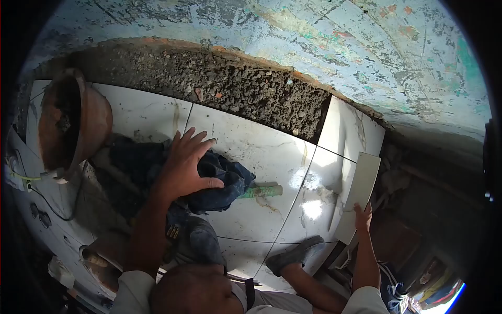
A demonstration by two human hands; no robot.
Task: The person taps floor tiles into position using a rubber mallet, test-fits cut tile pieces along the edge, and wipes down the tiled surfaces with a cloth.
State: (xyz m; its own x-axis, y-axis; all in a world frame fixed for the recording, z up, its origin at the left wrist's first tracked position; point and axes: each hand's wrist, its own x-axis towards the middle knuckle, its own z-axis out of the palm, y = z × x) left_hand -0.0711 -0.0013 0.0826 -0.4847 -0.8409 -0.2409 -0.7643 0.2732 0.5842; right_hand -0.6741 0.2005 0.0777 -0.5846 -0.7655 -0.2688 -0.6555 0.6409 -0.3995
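Observation:
My right hand (pixel 362 215) is closed on the edge of a long, pale tile strip (pixel 363 180), which stands at a slant by the right side of the tiled floor. My left hand (pixel 188 163) is open, its fingers spread and pointing away from me. It overlaps a bundled dark blue cloth (pixel 226 175) in this view. From under the cloth sticks out a green roll (pixel 267 191). White marbled floor tiles (pixel 246 131) spread around and beneath these things.
Beyond the tiles, a strip of rough grey mortar rubble (pixel 251 91) runs along the peeling blue wall (pixel 334 36). A clay-coloured tub (pixel 99 112) lies tipped at the left. A dark cable (pixel 73 209) trails nearby. My shoe (pixel 295 255) rests on the tiles.

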